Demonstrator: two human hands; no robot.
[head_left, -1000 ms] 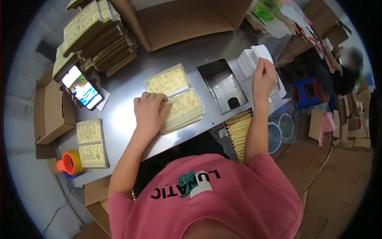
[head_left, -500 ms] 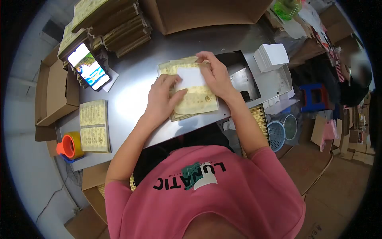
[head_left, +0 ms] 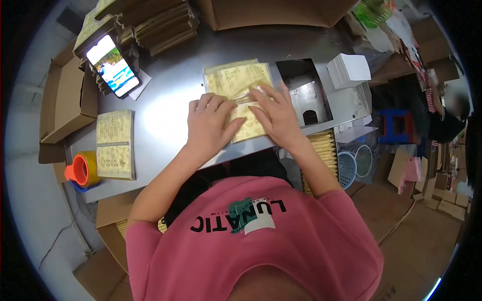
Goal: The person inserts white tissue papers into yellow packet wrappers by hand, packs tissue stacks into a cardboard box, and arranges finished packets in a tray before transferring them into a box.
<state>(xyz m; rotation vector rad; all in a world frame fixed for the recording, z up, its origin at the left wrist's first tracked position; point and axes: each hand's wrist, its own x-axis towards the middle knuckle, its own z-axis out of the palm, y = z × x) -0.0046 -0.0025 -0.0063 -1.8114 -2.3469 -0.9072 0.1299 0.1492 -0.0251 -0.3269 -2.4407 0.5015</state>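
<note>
On the metal table, a yellow patterned paper (head_left: 249, 131) lies folded over at its near part, with a grey band across it. More sheets of the same patterned paper (head_left: 236, 78) lie beneath and beyond it. My left hand (head_left: 211, 120) rests at its left edge, thumb apart from the half-bent fingers and nothing in its grasp. On the right, my right hand (head_left: 277, 114) has its thumb and fingertips closed on the folded paper near the grey band; the fingers are slightly blurred. The white card seen earlier is mostly hidden.
A stack of white cards (head_left: 349, 69) stands right of a dark recess (head_left: 302, 93) in the table. To the left are a finished-looking patterned pack (head_left: 115, 145), a lit phone (head_left: 112, 66) and tape rolls (head_left: 84, 169). Cardboard boxes (head_left: 271, 15) border the back; another person (head_left: 449, 120) is far right.
The patterned paper now covers the white card, and the grey band shows. My right hand has moved down toward me; my left hand has shifted slightly right and down.
</note>
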